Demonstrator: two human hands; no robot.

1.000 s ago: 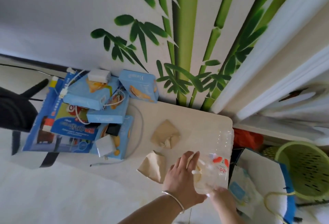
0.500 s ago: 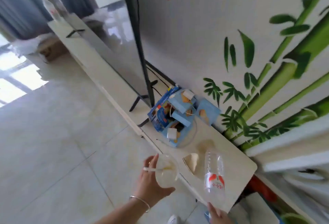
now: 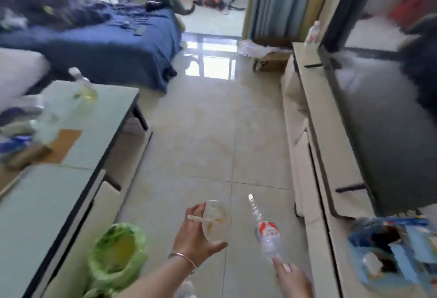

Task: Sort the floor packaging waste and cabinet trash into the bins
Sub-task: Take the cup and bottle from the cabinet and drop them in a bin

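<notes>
No text can be read. The clear plastic bottle (image 3: 266,231), at about five o'clock, carries a red-and-white label with red print too blurred to make out. The blue boxes (image 3: 392,248) at four o'clock are smeared as well.

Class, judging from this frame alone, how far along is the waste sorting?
Done: nothing shown as binned. In hand: the left hand grips a clear plastic cup; the right hand holds an empty water bottle. Left: carrying both to a bin; blue packaging remains on the cabinet.

Green bin bag (image 3: 117,248); red-labelled clear bottle (image 3: 267,231).
</notes>
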